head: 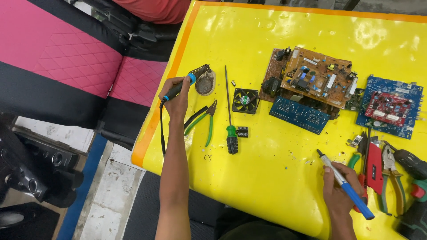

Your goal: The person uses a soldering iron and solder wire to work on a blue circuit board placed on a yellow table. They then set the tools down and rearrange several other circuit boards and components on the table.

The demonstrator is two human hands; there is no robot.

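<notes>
The soldering iron [184,84] sits clasped in the left hand [177,100] near the table's [267,178] left edge, its tip at the stand [205,82]. The right hand [338,186] grips a blue-handled tool [344,184], perhaps a desoldering pump, at the near edge. The circuit boards [318,78] lie untouched; no soldering looks begun.
</notes>
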